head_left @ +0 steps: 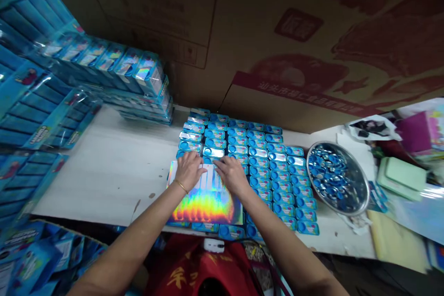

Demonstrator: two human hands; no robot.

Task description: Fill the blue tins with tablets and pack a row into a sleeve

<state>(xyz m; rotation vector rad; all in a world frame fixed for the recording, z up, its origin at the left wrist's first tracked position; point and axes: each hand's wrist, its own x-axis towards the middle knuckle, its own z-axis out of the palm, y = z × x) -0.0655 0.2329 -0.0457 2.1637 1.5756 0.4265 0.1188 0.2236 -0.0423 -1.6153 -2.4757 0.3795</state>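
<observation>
A shiny holographic sheet with a rainbow sheen lies over the lower left part of several rows of small blue tins. Narrow pale strips show on its upper half. My left hand is closed at the sheet's upper left, fingers bent and thumb pointing inward. Opposite it, my right hand has its fingertips closed at the upper edge, close to the left thumb. What exactly lies between the fingertips is too small to make out. The sheet hides the tins beneath it.
At the right stands a metal bowl of small blue and silver pieces. Stacked blue packs are at the back left, with more wrapped packs along the left side. A large cardboard box walls off the table's back. A green container lies far right.
</observation>
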